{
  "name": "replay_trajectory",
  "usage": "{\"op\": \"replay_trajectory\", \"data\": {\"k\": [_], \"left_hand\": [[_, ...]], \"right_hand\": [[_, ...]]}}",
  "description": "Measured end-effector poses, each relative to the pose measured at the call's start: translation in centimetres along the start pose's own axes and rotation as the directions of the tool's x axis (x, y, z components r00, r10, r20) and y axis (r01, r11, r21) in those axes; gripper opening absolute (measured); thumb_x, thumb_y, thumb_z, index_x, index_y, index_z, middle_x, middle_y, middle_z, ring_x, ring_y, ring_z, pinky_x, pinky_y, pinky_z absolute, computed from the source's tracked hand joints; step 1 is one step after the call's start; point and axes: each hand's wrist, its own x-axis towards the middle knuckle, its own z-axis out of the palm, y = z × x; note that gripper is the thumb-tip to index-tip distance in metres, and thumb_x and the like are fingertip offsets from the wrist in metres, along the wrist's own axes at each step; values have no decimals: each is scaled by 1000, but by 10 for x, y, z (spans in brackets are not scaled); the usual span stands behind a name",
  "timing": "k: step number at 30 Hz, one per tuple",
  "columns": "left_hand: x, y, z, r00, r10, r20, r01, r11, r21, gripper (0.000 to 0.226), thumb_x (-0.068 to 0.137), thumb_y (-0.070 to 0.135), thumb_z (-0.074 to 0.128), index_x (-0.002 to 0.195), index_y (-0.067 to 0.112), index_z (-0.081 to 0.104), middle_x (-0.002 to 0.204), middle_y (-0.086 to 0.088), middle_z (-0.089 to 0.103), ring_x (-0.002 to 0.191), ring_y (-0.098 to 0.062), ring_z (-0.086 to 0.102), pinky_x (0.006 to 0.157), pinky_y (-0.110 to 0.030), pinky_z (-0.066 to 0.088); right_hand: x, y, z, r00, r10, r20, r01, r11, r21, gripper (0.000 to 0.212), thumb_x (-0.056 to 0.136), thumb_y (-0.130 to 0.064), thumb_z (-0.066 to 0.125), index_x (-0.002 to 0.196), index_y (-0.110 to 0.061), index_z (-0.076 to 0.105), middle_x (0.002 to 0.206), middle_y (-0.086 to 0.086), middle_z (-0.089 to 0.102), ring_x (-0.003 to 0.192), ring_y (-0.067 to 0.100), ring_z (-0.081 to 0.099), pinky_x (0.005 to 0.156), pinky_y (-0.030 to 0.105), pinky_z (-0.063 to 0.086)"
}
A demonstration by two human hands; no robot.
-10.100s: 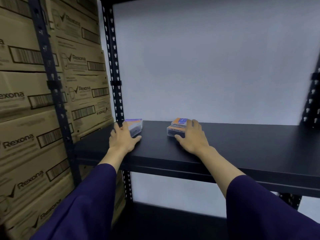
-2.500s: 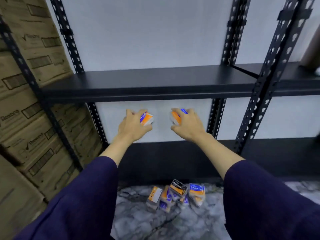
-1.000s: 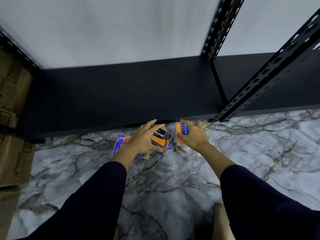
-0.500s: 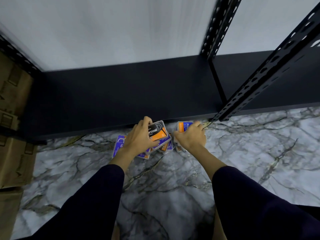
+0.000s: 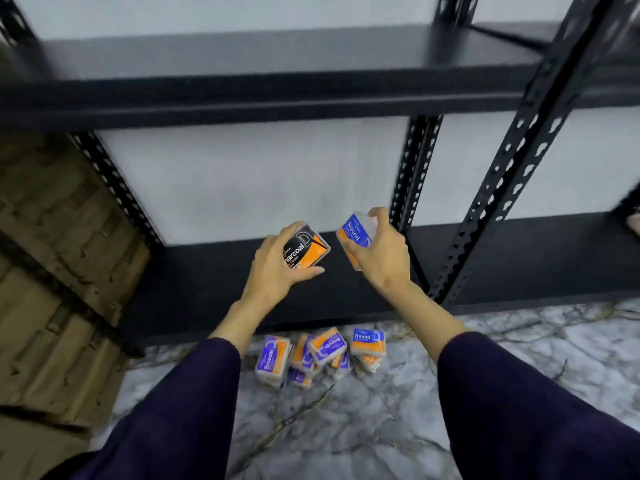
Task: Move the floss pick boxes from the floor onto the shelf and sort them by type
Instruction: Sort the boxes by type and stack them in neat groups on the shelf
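Having risen from the floor pile (image 5: 320, 353), the left hand (image 5: 277, 268) grips a Charcoal box (image 5: 304, 252) and the right hand (image 5: 381, 252) a Round box (image 5: 355, 232), both midair before the lower shelf (image 5: 207, 271), ready for shelving by type.

the box (image 5: 304, 252) in the left hand (image 5: 277, 271) is black and orange with white lettering. the box (image 5: 355, 233) in the right hand (image 5: 381, 254) is blue and orange with white lettering. below the hands, the heap of boxes (image 5: 320, 355) is blue and orange. the floor (image 5: 346, 427) under them is white-grey marble with dark veins. the shelves (image 5: 277, 77) above and behind the hands are black, the wall (image 5: 259, 178) pale grey-white. both sleeves (image 5: 180, 410) are dark purple. left of the left hand, the cartons (image 5: 52, 271) are brown.
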Motion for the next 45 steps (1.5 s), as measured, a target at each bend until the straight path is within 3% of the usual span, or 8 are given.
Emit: {"op": "replay_trajectory", "data": {"k": [8, 12, 17, 23, 29, 35, 42, 45], "left_hand": [[21, 121, -102, 939, 212, -270, -229, 973, -30, 86, 69, 35, 85, 140, 44, 36, 116, 9, 45, 103, 7, 48, 79, -7, 43], [34, 157, -133, 901, 280, -331, -282, 958, 41, 84, 70, 37, 83, 140, 42, 37, 117, 11, 45, 99, 9, 46, 73, -1, 37], [60, 176, -157, 876, 275, -395, -261, 961, 91, 70, 67, 37, 86, 121, 35, 41, 115, 6, 49, 100, -8, 51, 84, -26, 46], [99, 176, -169, 880, 254, -401, -201, 964, 172, 60, 74, 27, 81, 123, 30, 46, 117, 2, 43, 98, -18, 54, 82, -31, 47], [126, 163, -167, 914, 188, -360, -99, 962, 253, 41, 90, 23, 65, 126, 36, 49, 110, 2, 38, 100, -27, 56, 80, -29, 38], [147, 155, -160, 898, 185, -400, -87, 964, 251, 40, 91, 26, 63, 127, 36, 49, 115, 0, 41, 98, -25, 55, 80, -28, 36], [174, 148, -163, 948, 84, -308, 1, 964, 265, 57, 95, 4, 50, 142, 34, 35, 138, -7, 26, 111, -35, 52, 85, -39, 46], [174, 150, -163, 966, 34, -256, 47, 951, 306, 75, 96, 3, 51, 150, 39, 15, 157, -12, -6, 143, -41, 17, 103, -50, 39]], "right_hand": [[28, -133, -99, 826, -405, -391, 453, 891, 35, 43, 91, -44, 61, 127, -25, 50, 106, 1, 58, 98, 15, 50, 66, 25, 42], [66, -168, -120, 833, -421, -360, 430, 901, -58, 43, 94, -22, 57, 135, -21, 45, 113, 12, 54, 107, 25, 44, 70, 28, 38], [94, -174, -120, 866, -367, -339, 338, 930, -144, 42, 93, -20, 60, 131, -17, 46, 127, 14, 50, 114, 27, 41, 80, 31, 43], [106, -154, -112, 731, -610, -307, 496, 783, -375, 38, 92, -20, 63, 127, -11, 53, 134, 9, 52, 116, 30, 51, 89, 42, 49], [136, -147, -117, 860, -455, -229, 384, 875, -295, 50, 95, -10, 54, 140, -18, 35, 146, 4, 31, 108, 31, 47, 71, 33, 45], [164, -150, -118, 941, -324, -95, 290, 921, -261, 59, 101, -16, 42, 151, -20, 11, 161, 2, 0, 131, 38, 33, 95, 50, 45], [156, -148, -118, 950, -297, -99, 272, 939, -209, 74, 100, -19, 46, 152, -32, -5, 161, -1, -13, 148, 27, 4, 109, 68, 13], [139, -146, -115, 946, -275, -169, 249, 955, -158, 66, 100, -18, 46, 152, -21, 7, 161, 7, -6, 145, 33, 16, 114, 59, 14]]}}
